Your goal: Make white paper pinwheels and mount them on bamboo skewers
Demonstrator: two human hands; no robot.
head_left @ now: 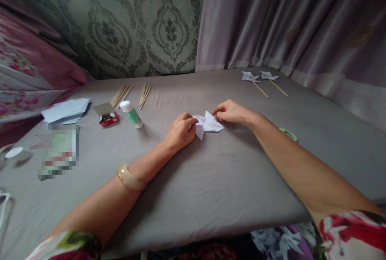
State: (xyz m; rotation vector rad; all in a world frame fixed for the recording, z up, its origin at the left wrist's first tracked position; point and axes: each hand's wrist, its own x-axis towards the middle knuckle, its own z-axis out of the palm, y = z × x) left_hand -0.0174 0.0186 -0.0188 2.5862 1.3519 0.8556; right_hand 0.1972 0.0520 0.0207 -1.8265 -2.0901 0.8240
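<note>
A white folded paper pinwheel [208,124] lies on the grey cloth in front of me, its pointed blades spread. My left hand [182,129] is closed on its left side, thumb and forefinger pinching the paper. At the far right edge of the pinwheel is my right hand [230,111], its fingers bent together in a pinch against a blade; its fingertips are partly hidden. To the left of my hands stands a glue stick [132,114] with a white cap. Beside it sits an open small red box [109,120] with small dark contents.
Wooden sticks [120,95] and more sticks [145,95] lie at the back. White paper sheets [66,110] are stacked at left. Two finished pinwheels [250,77] on sticks lie far right. A green ring-shaped handle [288,134] shows behind my right forearm. Paper pinwheels [277,240] lie below the table's edge.
</note>
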